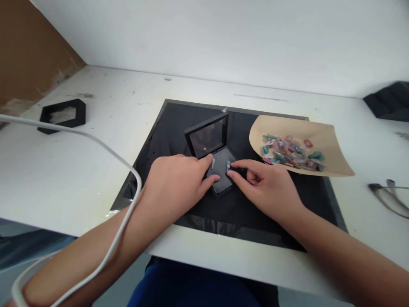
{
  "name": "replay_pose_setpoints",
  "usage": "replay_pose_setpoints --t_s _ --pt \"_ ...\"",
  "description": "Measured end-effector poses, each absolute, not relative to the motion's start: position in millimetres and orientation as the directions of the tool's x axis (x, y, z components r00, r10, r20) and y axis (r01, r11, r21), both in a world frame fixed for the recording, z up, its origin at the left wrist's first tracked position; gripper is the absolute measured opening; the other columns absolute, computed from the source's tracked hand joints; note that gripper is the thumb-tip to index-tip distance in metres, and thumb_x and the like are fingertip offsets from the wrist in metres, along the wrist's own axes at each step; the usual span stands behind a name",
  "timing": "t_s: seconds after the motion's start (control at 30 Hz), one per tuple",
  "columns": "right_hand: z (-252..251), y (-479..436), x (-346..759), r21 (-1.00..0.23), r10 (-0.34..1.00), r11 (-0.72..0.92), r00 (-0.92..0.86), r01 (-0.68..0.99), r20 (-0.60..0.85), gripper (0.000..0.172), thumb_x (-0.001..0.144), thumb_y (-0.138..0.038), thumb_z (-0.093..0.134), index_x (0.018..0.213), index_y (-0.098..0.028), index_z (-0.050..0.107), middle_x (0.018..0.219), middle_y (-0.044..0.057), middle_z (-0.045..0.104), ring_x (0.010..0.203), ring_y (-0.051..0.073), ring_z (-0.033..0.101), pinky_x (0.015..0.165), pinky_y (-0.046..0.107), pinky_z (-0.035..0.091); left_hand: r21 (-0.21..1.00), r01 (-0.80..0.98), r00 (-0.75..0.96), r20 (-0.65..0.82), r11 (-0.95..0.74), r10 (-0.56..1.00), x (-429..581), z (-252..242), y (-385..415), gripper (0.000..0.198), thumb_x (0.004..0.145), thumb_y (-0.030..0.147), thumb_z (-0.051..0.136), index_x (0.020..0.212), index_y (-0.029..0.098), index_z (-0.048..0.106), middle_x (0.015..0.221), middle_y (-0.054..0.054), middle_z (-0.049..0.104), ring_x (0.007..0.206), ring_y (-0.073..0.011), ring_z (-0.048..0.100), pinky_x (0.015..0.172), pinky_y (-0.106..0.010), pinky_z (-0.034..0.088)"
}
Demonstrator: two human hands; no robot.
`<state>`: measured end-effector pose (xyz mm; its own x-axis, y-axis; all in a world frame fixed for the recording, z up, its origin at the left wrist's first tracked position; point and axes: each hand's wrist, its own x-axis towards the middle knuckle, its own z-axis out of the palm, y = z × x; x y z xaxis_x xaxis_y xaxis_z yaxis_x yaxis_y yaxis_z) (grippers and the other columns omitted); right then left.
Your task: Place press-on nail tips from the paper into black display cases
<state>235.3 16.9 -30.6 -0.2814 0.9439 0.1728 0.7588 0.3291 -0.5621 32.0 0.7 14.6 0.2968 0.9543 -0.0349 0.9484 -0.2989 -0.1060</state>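
A small black hinged display box (220, 187) lies open on a black mat (204, 217), with its lid (206, 136) raised and a clear window or film in it. My left hand (174, 179) rests over the box's left side, thumb and index finger apart. A pale grey-blue stone (213, 163) lies upright right at its index fingertip. My right hand (271, 185) pinches a small blue-green stone (228, 165) between thumb and index finger, at the box's inner surface. Whether the left fingers under the palm grip the box is hidden.
Right of the box, a tan paper tray (335, 157) holds many coloured stones (287, 149). Glasses (391, 196) and a black stepped block (390, 101) stand at far right. A black hexagonal frame (81, 113) lies left. A white cable (128, 213) crosses my left forearm.
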Motion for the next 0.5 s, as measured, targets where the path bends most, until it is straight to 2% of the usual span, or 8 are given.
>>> replay_pose_setpoints --t_s 0.13,0.27,0.37,0.5 --pt "-32.8 17.4 234.5 -0.481 0.917 0.398 -0.343 0.781 0.202 0.023 0.093 -0.037 0.063 0.101 -0.025 0.081 0.055 -0.004 0.065 0.044 0.01 0.051 0.049 0.027 0.034 -0.079 0.937 0.338 -0.05 -0.341 0.94 35.1 16.8 -2.5 0.027 0.099 0.039 0.05 0.105 0.028 0.075 0.08 -0.005 0.076 0.072 -0.0261 0.071 0.05 -0.03 0.02" --pt "-33.7 16.1 236.0 -0.38 0.878 0.479 -0.433 0.791 0.205 0.027 0.098 -0.036 0.057 0.111 -0.027 0.079 0.077 0.0 0.079 0.063 0.015 0.07 0.055 0.028 0.038 -0.06 0.925 0.364 -0.139 -0.375 0.921 35.1 21.4 -2.4 0.027 0.097 0.025 0.051 0.084 0.026 0.074 0.071 -0.004 0.071 0.071 -0.0251 0.069 0.05 -0.031 0.021" --pt "-30.9 14.4 236.7 -0.313 0.844 0.536 -0.505 0.784 0.182 0.034 0.101 -0.041 0.051 0.123 -0.028 0.074 0.087 0.001 0.08 0.072 0.018 0.073 0.058 0.029 0.039 -0.037 0.92 0.378 -0.183 -0.391 0.908 33.5 22.3 -1.8 0.025 0.097 0.024 0.051 0.084 0.026 0.072 0.072 -0.004 0.07 0.078 -0.0266 0.069 0.051 -0.032 0.025" --pt "-25.7 12.0 236.3 -0.22 0.807 0.59 -0.575 0.777 0.133 0.043 0.103 -0.047 0.044 0.135 -0.027 0.066 0.081 0.001 0.077 0.067 0.019 0.071 0.055 0.031 0.035 0.049 0.88 0.473 -0.186 -0.473 0.861 32.0 19.2 -2.5 0.021 0.098 0.027 0.048 0.092 0.025 0.068 0.086 -0.002 0.074 0.084 -0.0253 0.07 0.056 -0.034 0.033"
